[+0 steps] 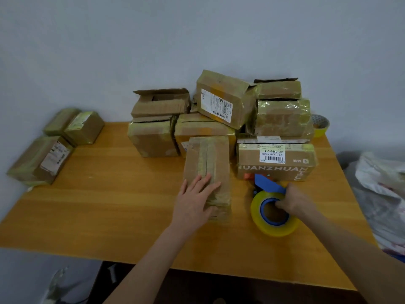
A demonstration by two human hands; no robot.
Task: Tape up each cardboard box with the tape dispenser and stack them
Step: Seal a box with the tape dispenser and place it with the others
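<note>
A long cardboard box [208, 159] lies in the middle of the wooden table [114, 207], with strips of tape along its top. My left hand [195, 200] rests flat on its near end, fingers spread. To its right my right hand [294, 199] grips the blue tape dispenser [268, 183], which carries a yellowish tape roll [274, 227]. Behind stands a pile of several boxes: an open-topped box [161, 103], a tilted labelled box [221, 99], and a printed box [276, 162] right behind the dispenser.
Three taped boxes [41, 159] sit at the table's left edge against the wall. A spare tape roll [320, 125] lies behind the pile at the right. A plastic bag [381, 172] lies off the table's right side. The near and left-centre tabletop is bare wood.
</note>
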